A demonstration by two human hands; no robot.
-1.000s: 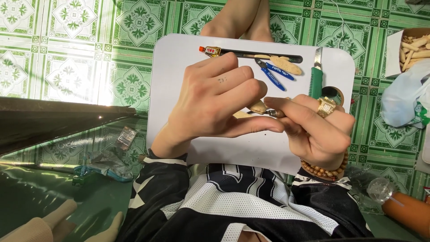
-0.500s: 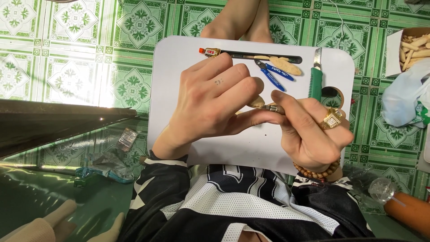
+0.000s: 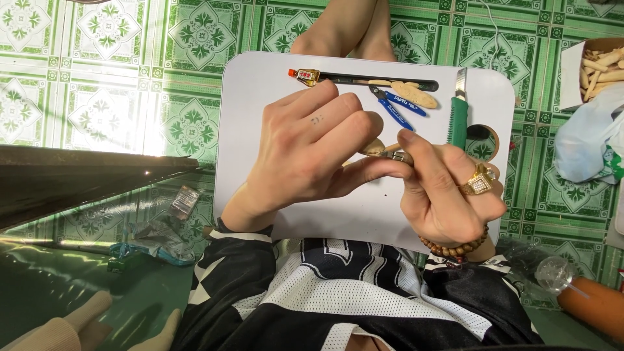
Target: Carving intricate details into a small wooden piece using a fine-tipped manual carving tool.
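Left hand clenched around a small pale wooden piece, pinched at its near end; right hand grasping a thin metal tool, tip touching the piece. Likely light, stiff, a little brittle; best held low, close to the fingertips. Beneath both grips, a white tabletop; beyond them, blue pliers, a green-handled knife, a small bottle. Green patterned floor tiles all round.
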